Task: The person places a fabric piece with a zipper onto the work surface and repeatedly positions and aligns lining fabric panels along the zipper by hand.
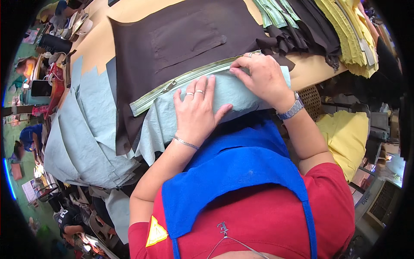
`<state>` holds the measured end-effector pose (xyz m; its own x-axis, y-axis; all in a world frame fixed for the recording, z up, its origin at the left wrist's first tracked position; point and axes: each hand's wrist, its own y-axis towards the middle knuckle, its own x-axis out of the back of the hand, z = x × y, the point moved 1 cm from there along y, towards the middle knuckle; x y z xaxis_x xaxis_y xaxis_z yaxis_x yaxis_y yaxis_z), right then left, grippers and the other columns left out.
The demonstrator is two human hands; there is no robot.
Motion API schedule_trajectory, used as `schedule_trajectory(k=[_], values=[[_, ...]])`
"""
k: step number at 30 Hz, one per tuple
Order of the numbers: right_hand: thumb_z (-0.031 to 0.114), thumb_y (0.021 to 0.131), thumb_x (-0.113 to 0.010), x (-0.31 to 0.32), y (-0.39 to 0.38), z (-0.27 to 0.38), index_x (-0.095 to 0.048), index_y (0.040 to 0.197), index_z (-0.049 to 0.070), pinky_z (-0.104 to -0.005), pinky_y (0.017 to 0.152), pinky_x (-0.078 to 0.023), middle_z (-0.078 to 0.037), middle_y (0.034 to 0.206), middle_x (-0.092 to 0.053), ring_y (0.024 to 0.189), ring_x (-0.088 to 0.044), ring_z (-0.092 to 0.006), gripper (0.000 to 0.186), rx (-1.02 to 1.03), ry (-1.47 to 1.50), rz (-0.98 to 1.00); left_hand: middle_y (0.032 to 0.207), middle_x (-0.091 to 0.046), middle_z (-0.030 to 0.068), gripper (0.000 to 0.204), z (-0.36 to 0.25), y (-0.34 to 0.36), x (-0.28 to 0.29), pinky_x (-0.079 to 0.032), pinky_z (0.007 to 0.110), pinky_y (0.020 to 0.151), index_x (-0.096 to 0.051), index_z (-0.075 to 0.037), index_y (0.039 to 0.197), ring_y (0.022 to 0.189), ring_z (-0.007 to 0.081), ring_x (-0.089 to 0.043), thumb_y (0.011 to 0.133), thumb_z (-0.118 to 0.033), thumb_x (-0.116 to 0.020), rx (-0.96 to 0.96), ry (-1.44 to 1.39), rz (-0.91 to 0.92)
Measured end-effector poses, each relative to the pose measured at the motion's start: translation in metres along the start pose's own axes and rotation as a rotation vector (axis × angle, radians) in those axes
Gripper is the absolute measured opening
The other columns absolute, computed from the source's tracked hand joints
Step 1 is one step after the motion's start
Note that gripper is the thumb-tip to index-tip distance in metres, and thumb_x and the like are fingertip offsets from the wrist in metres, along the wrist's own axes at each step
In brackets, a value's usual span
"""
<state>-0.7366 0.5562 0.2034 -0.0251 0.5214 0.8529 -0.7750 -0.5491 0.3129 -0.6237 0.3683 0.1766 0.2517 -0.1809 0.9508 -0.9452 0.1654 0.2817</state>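
A dark brown fabric panel (189, 36) with a stitched rectangular pocket area lies on the table in front of me. Along its near edge runs a pale green zipper (148, 96) with a metal slider. A light blue fabric piece (246, 93) meets the zipper's near side and drapes over the table edge toward me. My left hand (196, 105) rests flat on that blue piece, fingers extended, fingertips at the zipper. At the zipper's right part, my right hand (264, 75) pinches the blue fabric's edge between thumb and index finger; the exact grip is partly hidden.
Layered light blue fabric pieces (92, 129) hang over the table's left edge. At the far right lie more green zippers (276, 13), dark brown pieces (312, 30) and a yellow fabric stack (351, 39). A red basket (56, 88) stands left; other people sit beyond.
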Motion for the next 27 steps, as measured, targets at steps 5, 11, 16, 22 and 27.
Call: schedule_trajectory(k=[5, 11, 16, 22, 27], values=[[0.025, 0.091, -0.078, -0.003, 0.001, -0.011, -0.080, 0.095, 0.008, -0.0419, 0.078, -0.055, -0.014, 0.087, -0.074, 0.083, -0.071, -0.0312, 0.018, -0.088, 0.043, -0.001, 0.139, -0.062, 0.0100, 0.084, -0.001, 0.005, 0.000, -0.040, 0.056, 0.106, -0.059, -0.009, 0.147, 0.127, 0.0268, -0.058, 0.088, -0.068, -0.066, 0.011, 0.003, 0.022], [0.030, 0.088, -0.076, -0.006, 0.004, -0.017, -0.080, 0.092, 0.010, -0.0465, 0.082, -0.058, -0.015, 0.091, -0.077, 0.090, -0.074, -0.0348, 0.021, -0.211, 0.076, 0.072, 0.137, -0.062, 0.0108, 0.087, 0.000, 0.008, -0.001, -0.040, 0.056, 0.104, -0.058, -0.012, 0.149, 0.125, 0.0275, -0.058, 0.087, -0.073, -0.063, 0.000, 0.019, 0.034], [0.027, 0.086, -0.078, -0.010, 0.005, -0.017, -0.079, 0.093, 0.006, -0.0434, 0.077, -0.057, -0.018, 0.085, -0.075, 0.083, -0.073, -0.0341, 0.022, -0.204, 0.083, 0.055, 0.136, -0.062, 0.0119, 0.088, 0.000, 0.010, -0.001, -0.040, 0.057, 0.103, -0.058, -0.014, 0.150, 0.124, 0.0285, -0.058, 0.087, -0.076, -0.060, -0.012, 0.043, 0.051], [0.027, 0.085, -0.077, -0.011, 0.005, -0.018, -0.080, 0.093, 0.007, -0.0438, 0.075, -0.057, -0.017, 0.083, -0.074, 0.082, -0.073, -0.0333, 0.021, -0.220, 0.104, 0.034, 0.137, -0.061, 0.0125, 0.086, -0.001, 0.012, -0.001, -0.041, 0.058, 0.103, -0.061, -0.014, 0.147, 0.123, 0.0287, -0.058, 0.088, -0.076, -0.060, -0.010, 0.053, 0.049], [0.027, 0.086, -0.076, -0.009, 0.005, -0.016, -0.078, 0.091, 0.009, -0.0442, 0.077, -0.057, -0.016, 0.085, -0.074, 0.085, -0.073, -0.0334, 0.019, -0.237, 0.077, 0.054, 0.140, -0.060, 0.0142, 0.090, -0.007, 0.016, -0.005, -0.039, 0.054, 0.106, -0.059, -0.005, 0.146, 0.127, 0.0301, -0.057, 0.088, -0.075, -0.060, -0.037, 0.037, 0.043]])
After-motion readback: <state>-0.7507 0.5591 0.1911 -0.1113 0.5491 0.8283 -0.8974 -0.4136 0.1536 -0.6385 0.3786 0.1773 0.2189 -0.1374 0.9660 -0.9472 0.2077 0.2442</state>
